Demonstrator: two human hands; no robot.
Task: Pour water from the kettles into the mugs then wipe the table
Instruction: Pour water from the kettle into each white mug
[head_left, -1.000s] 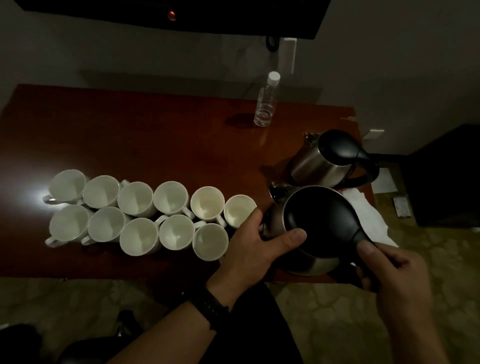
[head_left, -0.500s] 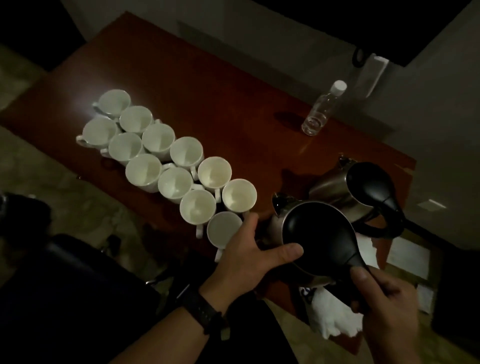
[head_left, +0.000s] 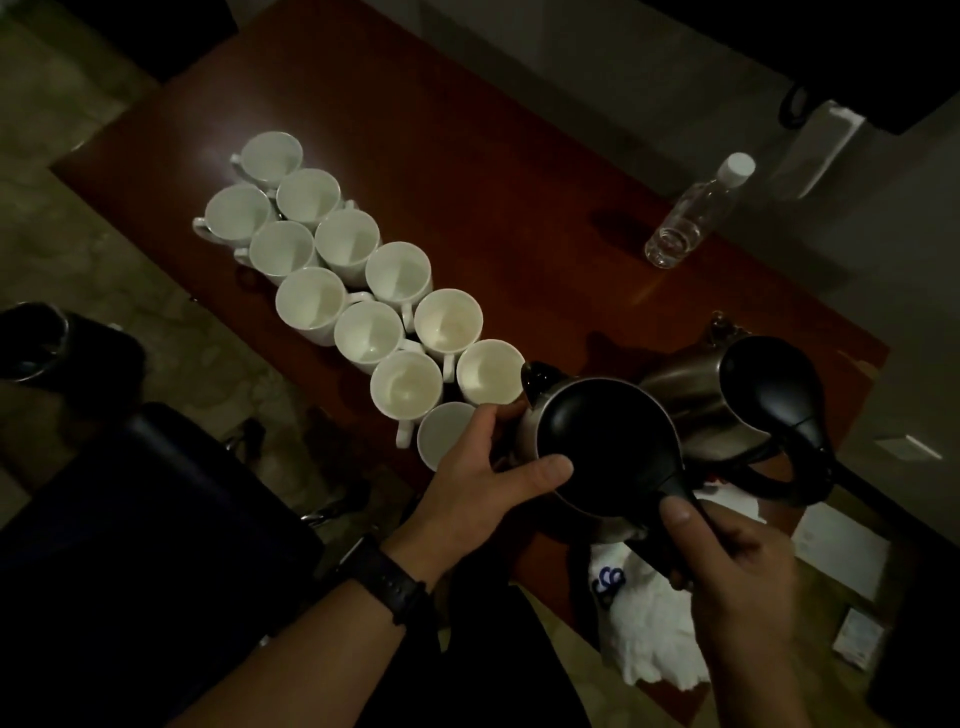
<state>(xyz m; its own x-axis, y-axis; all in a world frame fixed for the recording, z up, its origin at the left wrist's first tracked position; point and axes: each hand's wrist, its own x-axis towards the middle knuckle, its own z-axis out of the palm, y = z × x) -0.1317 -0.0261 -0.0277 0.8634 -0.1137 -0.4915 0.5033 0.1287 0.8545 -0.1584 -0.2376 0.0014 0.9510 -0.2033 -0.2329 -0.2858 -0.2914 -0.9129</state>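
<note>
Dim room, grey wall, mottled stone floor, reddish wooden table, dark chair.

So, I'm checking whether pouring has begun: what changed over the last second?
The steel kettle with the black lid, gripped by its handle in the right hand and steadied by the left hand, edged its spout towards a white mug. No water visible. Grips, other mugs, second steel kettle unchanged.

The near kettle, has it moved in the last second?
Yes. The near kettle has shifted toward the end mug; its spout now overlaps that rim.
</note>
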